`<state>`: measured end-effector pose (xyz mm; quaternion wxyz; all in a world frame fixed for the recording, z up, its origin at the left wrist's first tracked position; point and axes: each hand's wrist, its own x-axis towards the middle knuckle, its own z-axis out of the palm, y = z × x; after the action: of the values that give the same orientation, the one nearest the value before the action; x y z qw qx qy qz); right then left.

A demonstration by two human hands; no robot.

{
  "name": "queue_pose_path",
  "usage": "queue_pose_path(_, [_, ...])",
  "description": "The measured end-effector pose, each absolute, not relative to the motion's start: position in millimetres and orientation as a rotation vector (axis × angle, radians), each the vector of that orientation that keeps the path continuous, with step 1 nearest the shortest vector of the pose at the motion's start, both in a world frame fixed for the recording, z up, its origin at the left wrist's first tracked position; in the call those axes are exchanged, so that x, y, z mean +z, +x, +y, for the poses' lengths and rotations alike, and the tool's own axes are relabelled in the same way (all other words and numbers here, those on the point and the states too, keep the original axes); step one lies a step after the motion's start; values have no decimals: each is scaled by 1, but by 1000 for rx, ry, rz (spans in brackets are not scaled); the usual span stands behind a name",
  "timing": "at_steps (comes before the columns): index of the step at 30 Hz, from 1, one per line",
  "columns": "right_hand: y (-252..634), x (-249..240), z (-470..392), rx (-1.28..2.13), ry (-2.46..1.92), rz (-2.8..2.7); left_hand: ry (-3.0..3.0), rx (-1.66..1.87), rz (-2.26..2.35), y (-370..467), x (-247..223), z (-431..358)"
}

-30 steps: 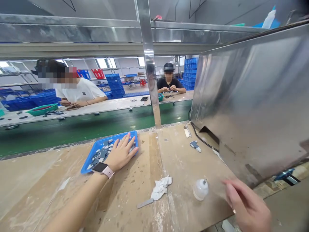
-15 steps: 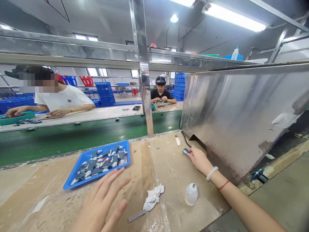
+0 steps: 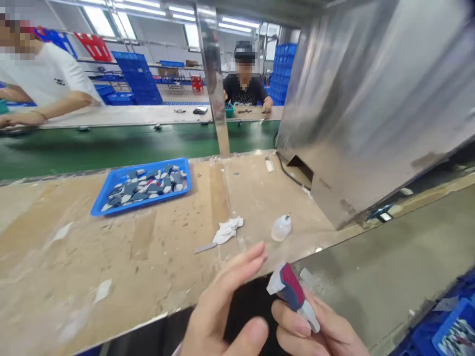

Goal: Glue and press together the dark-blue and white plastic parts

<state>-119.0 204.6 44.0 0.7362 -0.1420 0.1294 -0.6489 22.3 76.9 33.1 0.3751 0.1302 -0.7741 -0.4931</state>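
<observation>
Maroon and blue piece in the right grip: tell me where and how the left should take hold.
The left grip could best pinch the piece by its upper pale end, from the left: that end juts free, while the right grip holds it lower.

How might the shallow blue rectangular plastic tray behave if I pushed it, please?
The blue plastic tray would probably slide flat rather than tip, being wide and shallow. Its loosely piled blue-grey and white pieces may shift. Its straight edges suggest fair stiffness.
</observation>
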Motion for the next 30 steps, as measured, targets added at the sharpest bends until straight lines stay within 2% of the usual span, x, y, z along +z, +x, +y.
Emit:
queue_pose_path(6, [-92,38,194,-1398,-225,253,318,-1601,-1901,17,34,79])
queue_pose_path(15, [-84,30,190,-1288,-346,607,406,-1339,-1884,37,32,72])
queue_pose_path(21, [-76,14,194,-1628,-1014,1472,446,-1269,-1890,42,31,69])
queue_pose_path(26, [-89,18,178,-1680,-1532,1715,445,-1111,-1897,40,29,66])
queue_pose_path(30, [-90,20,171,-1661,-1609,1804,571,-956,-1886,38,32,67])
